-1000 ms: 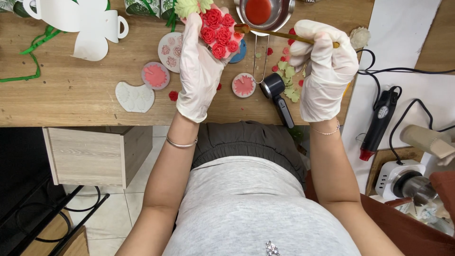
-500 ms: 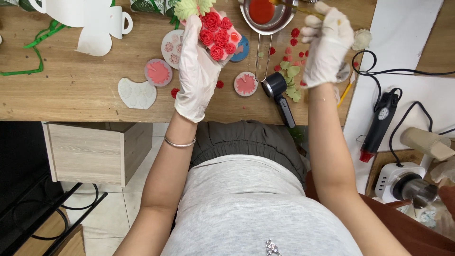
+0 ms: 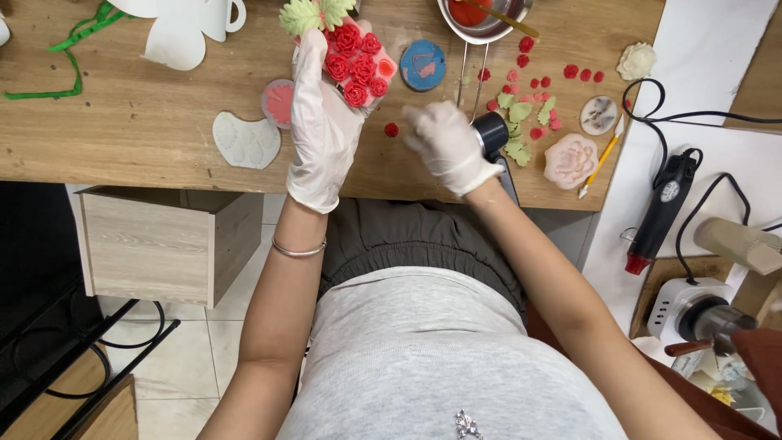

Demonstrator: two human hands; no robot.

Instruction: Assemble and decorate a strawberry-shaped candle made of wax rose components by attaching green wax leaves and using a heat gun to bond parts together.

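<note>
The gloved left hand [image 3: 324, 122] holds up a pink slab [image 3: 358, 61] above the wooden table [image 3: 122, 122], fingers wrapped behind it and gripping its edge. The slab is covered with small red roses packed close together, and pale green leaves [image 3: 314, 14] sit at its top end. The gloved right hand [image 3: 444, 145] is blurred, just beside a black tool [image 3: 494, 134] at the table's near edge; I cannot tell whether its fingers are closed. A single red rose [image 3: 392, 129] lies between the hands.
</note>
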